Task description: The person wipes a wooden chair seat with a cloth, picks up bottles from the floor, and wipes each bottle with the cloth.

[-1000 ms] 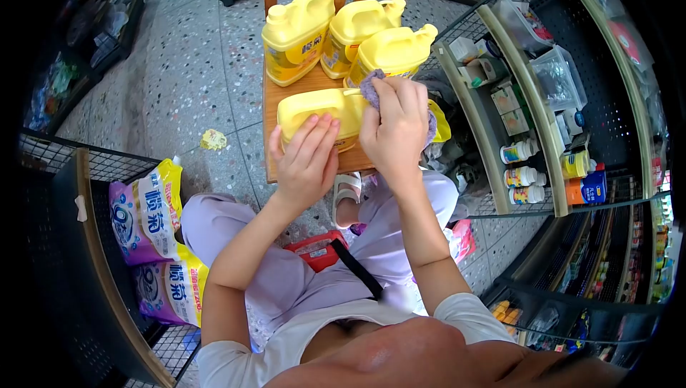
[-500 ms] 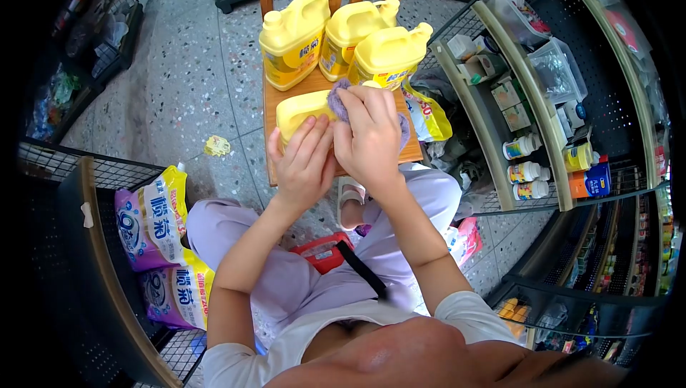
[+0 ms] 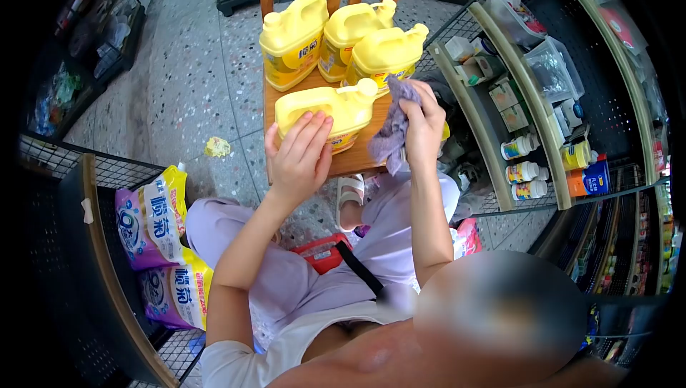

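My left grip (image 3: 304, 152) lies over the side of the near yellow bottle (image 3: 341, 107), covering part of its label, and I cannot tell whether the fingers clasp it or only press on it. That bottle rests on the wooden chair (image 3: 354, 161), in front of three other yellow bottles (image 3: 348, 39); the lower part of the right-hand one is partly cut off by the cloth and the near bottle. My right grip (image 3: 425, 120) is closed on a bunched purple cloth (image 3: 391, 131), its fingertips hard to make out among the folds. Just past that wrist, something yellow (image 3: 446, 131) shows only as a sliver. A large blurred shape (image 3: 504, 309) blots out the lower right, my upper arm included. Half a second ago the cloth and my right grip covered the near bottle's cap end; now they are off to its right, apart from it, and the cap (image 3: 366, 88) is in plain sight. My left grip stays on the bottle, while the blurred shape is new.
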Available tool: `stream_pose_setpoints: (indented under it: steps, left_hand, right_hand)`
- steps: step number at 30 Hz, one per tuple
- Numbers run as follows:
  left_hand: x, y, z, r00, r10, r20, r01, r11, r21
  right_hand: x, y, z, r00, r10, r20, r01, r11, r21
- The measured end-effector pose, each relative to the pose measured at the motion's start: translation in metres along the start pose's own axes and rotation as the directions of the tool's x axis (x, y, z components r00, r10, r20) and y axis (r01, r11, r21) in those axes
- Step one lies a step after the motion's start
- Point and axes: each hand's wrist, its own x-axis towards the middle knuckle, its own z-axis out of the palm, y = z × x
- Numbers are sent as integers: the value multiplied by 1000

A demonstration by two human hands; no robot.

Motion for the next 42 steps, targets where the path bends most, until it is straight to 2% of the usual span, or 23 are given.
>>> stream_pose_setpoints:
  steps: [3,4,7,9,11,12,15,18,21,22,25,31,34,37,42]
  left_hand:
    - [-1,-1,2,1000,7,-9,-7,1000,17]
    - [-1,-1,2,1000,9,-11,-9,1000,22]
    - [-1,-1,1,1000,25,-2,-25,1000,6]
    - [-1,-2,1,1000,28,7,-28,1000,14]
    - [-2,-1,1,1000,18,8,-18,1000,25]
    - [-2,0,2,1000,8,4,-8,999,31]
    - [-2,2,2,1000,-12,3,12,1000,27]
    - [-1,3,2,1000,0,6,0,1000,16]
    - [-2,3,0,1000,8,0,-8,1000,23]
    - [-2,3,0,1000,9,-2,-9,1000,23]
    - [-3,2,3,999,29,-19,-27,996,89]
    - [-5,4,4,999,35,-34,-30,990,136]
    - [-5,5,5,998,28,-52,-21,991,133]
    - [-3,4,3,999,19,-33,-15,993,114]
    - [-2,4,3,999,13,-29,-9,992,122]
  right_hand:
    - [26,1,2,981,46,190,-71,990,124]
    - [34,0,5,960,113,257,-174,957,231]
    - [47,-12,5,877,-40,479,-38,988,152]
    - [53,-11,3,820,-188,540,191,980,50]
    - [58,-17,2,722,-308,620,434,899,-60]
    - [61,-20,1,682,-350,643,506,860,-68]
    - [70,-24,7,652,-332,681,546,830,-118]
    - [82,-15,14,626,-285,726,486,871,-77]
    - [90,-4,18,643,-66,763,83,996,17]
    - [93,-4,20,629,-45,776,9,999,51]
    - [102,9,27,572,107,813,-122,991,-45]
    - [118,-6,39,324,241,915,-11,968,-250]
    - [118,-8,45,326,275,904,44,951,-305]
    - [119,-6,45,357,199,913,105,962,-250]
    - [117,-15,43,426,322,845,39,927,-373]
